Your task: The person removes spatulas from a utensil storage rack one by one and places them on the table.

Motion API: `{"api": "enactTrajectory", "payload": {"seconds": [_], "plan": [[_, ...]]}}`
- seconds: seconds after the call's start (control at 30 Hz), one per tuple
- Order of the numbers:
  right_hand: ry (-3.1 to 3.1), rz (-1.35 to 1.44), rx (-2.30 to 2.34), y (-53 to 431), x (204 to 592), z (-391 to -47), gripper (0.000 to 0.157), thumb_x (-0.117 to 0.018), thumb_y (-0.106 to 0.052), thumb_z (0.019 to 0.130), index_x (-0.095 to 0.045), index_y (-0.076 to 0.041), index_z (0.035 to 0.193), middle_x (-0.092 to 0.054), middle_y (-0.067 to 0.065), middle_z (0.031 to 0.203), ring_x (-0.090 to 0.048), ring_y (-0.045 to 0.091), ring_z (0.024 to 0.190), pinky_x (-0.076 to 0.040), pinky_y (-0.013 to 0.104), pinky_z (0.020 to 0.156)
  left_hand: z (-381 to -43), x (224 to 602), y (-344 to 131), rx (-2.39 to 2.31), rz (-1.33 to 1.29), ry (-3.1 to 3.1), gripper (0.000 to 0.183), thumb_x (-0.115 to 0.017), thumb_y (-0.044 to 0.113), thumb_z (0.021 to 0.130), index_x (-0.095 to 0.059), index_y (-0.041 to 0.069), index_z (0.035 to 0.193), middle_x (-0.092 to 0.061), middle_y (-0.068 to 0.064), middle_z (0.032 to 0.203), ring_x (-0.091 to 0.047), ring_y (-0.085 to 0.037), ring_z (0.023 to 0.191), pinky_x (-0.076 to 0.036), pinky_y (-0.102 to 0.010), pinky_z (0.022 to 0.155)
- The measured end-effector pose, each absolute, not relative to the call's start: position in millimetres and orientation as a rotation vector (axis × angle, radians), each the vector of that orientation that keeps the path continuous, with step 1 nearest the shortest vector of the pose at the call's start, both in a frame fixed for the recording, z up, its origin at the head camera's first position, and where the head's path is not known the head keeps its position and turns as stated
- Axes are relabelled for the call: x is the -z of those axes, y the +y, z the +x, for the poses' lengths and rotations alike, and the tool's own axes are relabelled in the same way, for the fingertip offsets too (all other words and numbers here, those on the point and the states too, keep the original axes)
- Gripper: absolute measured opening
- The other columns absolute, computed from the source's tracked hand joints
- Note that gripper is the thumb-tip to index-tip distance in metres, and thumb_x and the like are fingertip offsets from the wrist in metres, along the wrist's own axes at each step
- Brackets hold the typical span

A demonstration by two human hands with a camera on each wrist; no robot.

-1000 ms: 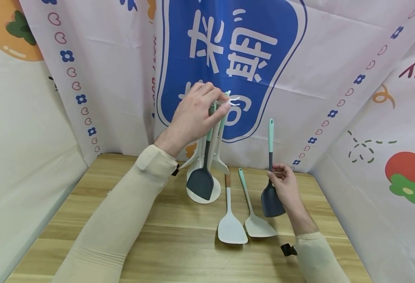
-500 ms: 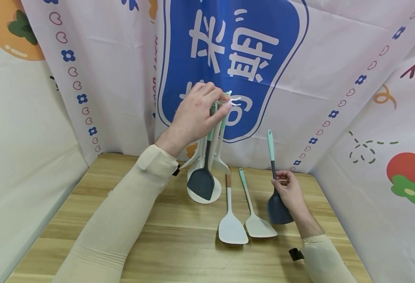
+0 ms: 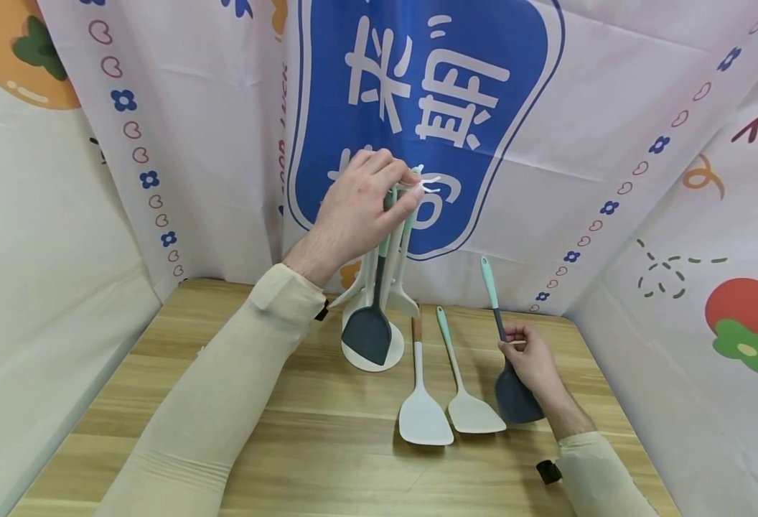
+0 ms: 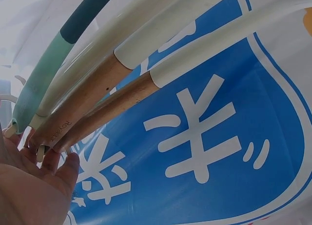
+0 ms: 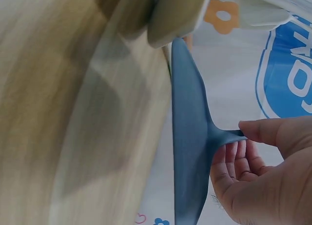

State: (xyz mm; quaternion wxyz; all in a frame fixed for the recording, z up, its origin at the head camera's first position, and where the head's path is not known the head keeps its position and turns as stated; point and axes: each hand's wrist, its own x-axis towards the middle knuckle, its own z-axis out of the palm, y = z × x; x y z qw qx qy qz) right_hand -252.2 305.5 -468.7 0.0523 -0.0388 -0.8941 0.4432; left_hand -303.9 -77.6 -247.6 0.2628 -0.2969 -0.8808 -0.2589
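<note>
My right hand (image 3: 529,357) pinches the dark spatula (image 3: 515,397), my left hand (image 3: 367,205) the white rack's (image 3: 397,350) top; drifting left could knock the cream spatula (image 3: 476,415).

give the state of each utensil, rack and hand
Rack, upright
Hung dark turner, blade down
Other hung utensils, partly hidden
Brown-handled turner, lying on table
Pale mint-handled turner, lying on table
Held dark turner, handle up
Left hand, gripping rack top
Right hand, pinching held dark turner

Rightmost spatula (image 3: 515,397) dark grey, handle (image 3: 489,282) mint; table (image 3: 327,459) tan, wood-grained
</note>
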Motion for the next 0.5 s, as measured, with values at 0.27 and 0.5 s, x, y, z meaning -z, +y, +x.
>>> {"api": "enactTrajectory", "payload": {"seconds": [0.27, 0.5], "plan": [[-2.773, -0.101, -1.306, 310, 480, -253, 0.028, -0.073, -0.002, 0.111, -0.066, 0.009, 0.136, -0.074, 0.028, 0.127, -0.077, 0.027, 0.102, -0.055, 0.017, 0.075, -304, 248, -77, 0.695, -0.803, -2.382, 0.043, -0.052, 0.049, 0.122, -0.076, 0.02, 0.143, -0.071, -0.005, 0.149, -0.054, -0.029, 0.155, -0.041, -0.05, 0.144], [-2.794, -0.087, -1.299, 309, 483, -252, 0.028, -0.074, -0.001, 0.109, -0.066, 0.01, 0.133, -0.074, 0.029, 0.124, -0.079, 0.032, 0.104, -0.055, 0.016, 0.076, -305, 248, -77, 0.696, -0.796, -2.382, 0.044, -0.052, 0.049, 0.122, -0.075, 0.019, 0.143, -0.071, -0.006, 0.149, -0.054, -0.029, 0.156, -0.044, -0.05, 0.141]]}}
